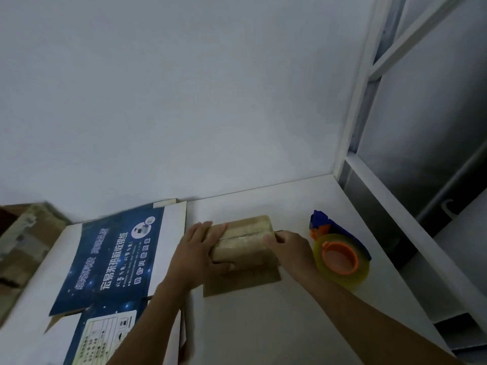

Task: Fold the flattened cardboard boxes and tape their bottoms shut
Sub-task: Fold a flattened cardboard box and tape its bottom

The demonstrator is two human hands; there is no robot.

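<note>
Taped box (245,246) between carton (105,259), tape dispenser (340,256)

One small brown cardboard box (242,241), one flattened blue-and-white printed carton (113,272), one orange-and-blue tape dispenser (340,256) at three o'clock.

white wall (184,88), white tabletop (263,325), metal panels (421,127) rt — dim light

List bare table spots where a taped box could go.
Free: near table in front of the small cardboard box, between the forearms; far strip between that box and the wall. Crowded: flattened printed box covers the left; tape dispenser sits close beside the right hand; left hand holds the box's other end.
</note>
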